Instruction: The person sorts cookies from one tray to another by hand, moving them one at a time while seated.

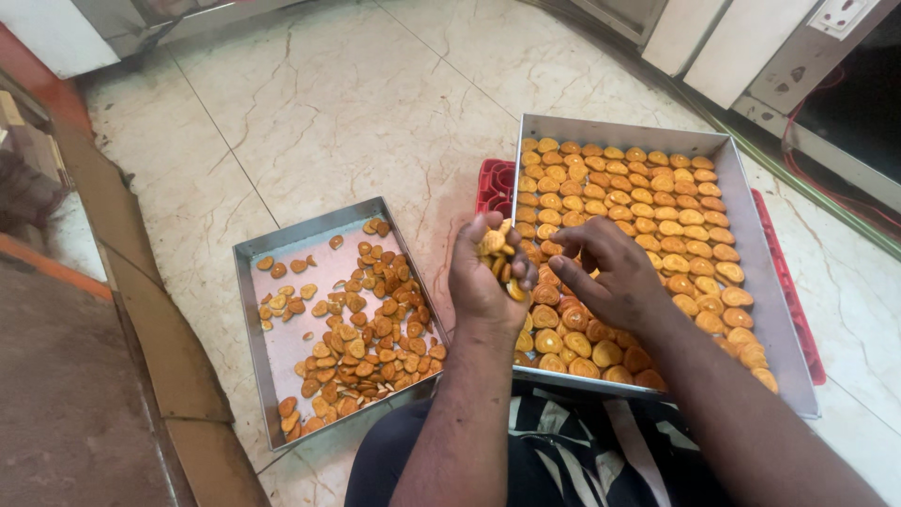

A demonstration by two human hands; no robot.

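My left hand is raised over the near left corner of a large steel tray and holds a small stack of round golden biscuits. My right hand hovers palm down over the tray's rows of baked biscuits, its fingers bent and touching the ones beneath. Whether it grips one I cannot tell. The rows cover most of the tray. To the left, a smaller steel tray lies on the floor with several loose, darker biscuits scattered in it.
The large tray rests on a red plastic crate. Both trays sit on a pale marble tile floor. A brown step edge runs along the left. White cabinets and a wall socket stand at the top right. My lap in striped cloth is at the bottom.
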